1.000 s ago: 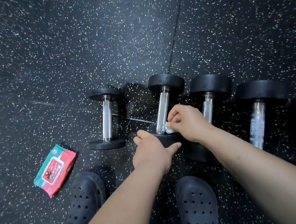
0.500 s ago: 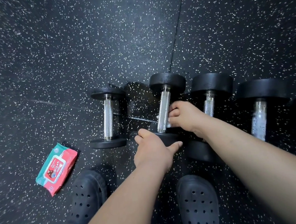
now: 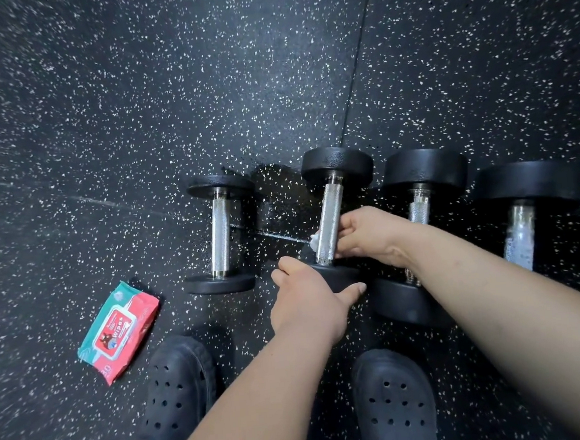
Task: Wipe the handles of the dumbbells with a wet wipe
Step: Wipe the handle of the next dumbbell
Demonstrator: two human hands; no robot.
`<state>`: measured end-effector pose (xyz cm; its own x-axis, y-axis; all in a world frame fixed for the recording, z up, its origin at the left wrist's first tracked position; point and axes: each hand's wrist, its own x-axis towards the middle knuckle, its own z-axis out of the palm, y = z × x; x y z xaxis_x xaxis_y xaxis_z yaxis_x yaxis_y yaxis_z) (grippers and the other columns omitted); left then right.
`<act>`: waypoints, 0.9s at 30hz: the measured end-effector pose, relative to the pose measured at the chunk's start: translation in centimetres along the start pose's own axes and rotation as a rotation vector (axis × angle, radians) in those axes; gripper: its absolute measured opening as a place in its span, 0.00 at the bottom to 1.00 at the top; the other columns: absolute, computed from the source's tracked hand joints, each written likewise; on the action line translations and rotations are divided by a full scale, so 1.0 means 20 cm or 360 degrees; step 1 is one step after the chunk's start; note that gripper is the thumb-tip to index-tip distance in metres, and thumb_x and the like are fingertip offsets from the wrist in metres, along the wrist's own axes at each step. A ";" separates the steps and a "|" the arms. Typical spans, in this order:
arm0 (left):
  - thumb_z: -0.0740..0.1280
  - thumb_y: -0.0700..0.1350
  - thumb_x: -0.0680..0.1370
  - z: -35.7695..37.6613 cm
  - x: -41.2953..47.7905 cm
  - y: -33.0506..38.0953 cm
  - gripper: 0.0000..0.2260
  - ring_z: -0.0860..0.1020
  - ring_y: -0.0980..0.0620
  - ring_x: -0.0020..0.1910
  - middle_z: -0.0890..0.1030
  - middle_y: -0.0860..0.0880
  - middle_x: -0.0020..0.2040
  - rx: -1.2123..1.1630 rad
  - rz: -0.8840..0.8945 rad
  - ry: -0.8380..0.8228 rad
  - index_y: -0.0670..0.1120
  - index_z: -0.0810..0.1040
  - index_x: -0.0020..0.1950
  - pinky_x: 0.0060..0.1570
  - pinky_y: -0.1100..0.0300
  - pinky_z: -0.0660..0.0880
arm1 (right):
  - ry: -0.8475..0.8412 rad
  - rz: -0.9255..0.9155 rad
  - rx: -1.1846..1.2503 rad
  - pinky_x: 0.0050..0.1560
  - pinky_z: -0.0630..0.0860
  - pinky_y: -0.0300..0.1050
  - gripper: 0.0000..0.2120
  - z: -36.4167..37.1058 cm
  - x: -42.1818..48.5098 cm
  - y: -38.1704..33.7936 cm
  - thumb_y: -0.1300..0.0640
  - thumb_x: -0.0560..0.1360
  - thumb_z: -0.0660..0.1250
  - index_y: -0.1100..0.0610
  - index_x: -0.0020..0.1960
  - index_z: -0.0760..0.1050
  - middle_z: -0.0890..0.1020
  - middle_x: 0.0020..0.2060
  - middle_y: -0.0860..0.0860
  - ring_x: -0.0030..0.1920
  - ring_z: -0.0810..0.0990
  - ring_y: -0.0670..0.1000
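From the head view, the right hand [image 3: 368, 236], pinching the wet wipe [image 3: 314, 241] around the second dumbbell's handle [image 3: 330, 224], has slid lower than a moment ago. The left hand [image 3: 308, 304] still clamps the near weight [image 3: 337, 275] on the floor [image 3: 169, 90]. This handle seems nearly wiped.

The red-and-teal wipes pack [image 3: 119, 331] on the floor reads "Wipes" on its lid label.

Quick count: four dumbbells lined up on the speckled floor [image 3: 169, 90], at [image 3: 219, 235], [image 3: 331, 196], [image 3: 423, 183] and [image 3: 524, 203]. One pack of wipes [image 3: 119, 331], one white wet wipe [image 3: 315, 241], two black clogs [image 3: 179, 392] [image 3: 395, 401], two hands [image 3: 308, 308] [image 3: 368, 235].
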<state>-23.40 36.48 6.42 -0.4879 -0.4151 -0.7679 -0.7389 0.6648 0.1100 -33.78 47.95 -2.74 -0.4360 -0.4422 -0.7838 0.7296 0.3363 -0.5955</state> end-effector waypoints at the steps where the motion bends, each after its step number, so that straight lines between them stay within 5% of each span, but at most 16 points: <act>1: 0.76 0.71 0.68 0.00 0.00 0.00 0.44 0.78 0.43 0.62 0.67 0.47 0.70 0.0001 0.0000 0.0000 0.45 0.59 0.67 0.48 0.51 0.73 | 0.0047 0.0004 0.0005 0.48 0.86 0.41 0.18 0.00 0.01 -0.01 0.81 0.75 0.61 0.72 0.61 0.79 0.87 0.54 0.64 0.55 0.88 0.60; 11: 0.76 0.71 0.68 0.00 0.00 0.00 0.45 0.78 0.43 0.63 0.67 0.46 0.70 -0.0008 0.0007 0.0002 0.44 0.59 0.69 0.50 0.50 0.73 | 0.0133 -0.0015 -0.0012 0.51 0.85 0.43 0.17 0.00 0.00 0.00 0.81 0.74 0.62 0.73 0.59 0.80 0.84 0.57 0.71 0.56 0.85 0.64; 15: 0.77 0.71 0.68 0.00 -0.01 0.00 0.45 0.78 0.43 0.63 0.68 0.46 0.70 -0.0028 0.0009 0.0010 0.45 0.59 0.69 0.51 0.50 0.75 | 0.0034 0.0016 -0.0175 0.60 0.83 0.50 0.15 -0.01 -0.03 0.03 0.79 0.74 0.66 0.71 0.57 0.83 0.85 0.54 0.70 0.50 0.85 0.58; 19: 0.77 0.71 0.68 0.00 -0.01 0.00 0.44 0.79 0.43 0.62 0.68 0.47 0.68 -0.0031 0.0008 0.0010 0.45 0.59 0.67 0.49 0.50 0.74 | 0.0159 -0.0051 -0.0088 0.50 0.86 0.43 0.11 -0.04 -0.09 0.00 0.76 0.76 0.70 0.69 0.56 0.83 0.87 0.47 0.66 0.46 0.86 0.57; 22: 0.77 0.71 0.68 0.00 0.00 -0.01 0.45 0.79 0.43 0.62 0.68 0.47 0.69 -0.0033 0.0010 0.0009 0.45 0.60 0.68 0.48 0.50 0.73 | 0.0344 -0.0172 -0.0185 0.52 0.87 0.48 0.08 -0.04 -0.17 -0.03 0.73 0.76 0.72 0.63 0.52 0.83 0.87 0.40 0.59 0.48 0.88 0.60; 27: 0.77 0.70 0.68 0.01 0.00 0.00 0.45 0.79 0.43 0.62 0.67 0.47 0.68 -0.0045 -0.0003 0.0013 0.45 0.59 0.68 0.49 0.50 0.74 | 0.0636 -0.0653 -0.0892 0.49 0.81 0.41 0.05 0.01 -0.28 -0.09 0.57 0.74 0.76 0.48 0.45 0.86 0.87 0.37 0.43 0.41 0.86 0.43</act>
<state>-23.29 36.55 6.40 -0.4902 -0.4218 -0.7627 -0.7527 0.6461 0.1265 -32.51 49.62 2.82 -0.8454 -0.3254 -0.4236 0.1430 0.6263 -0.7664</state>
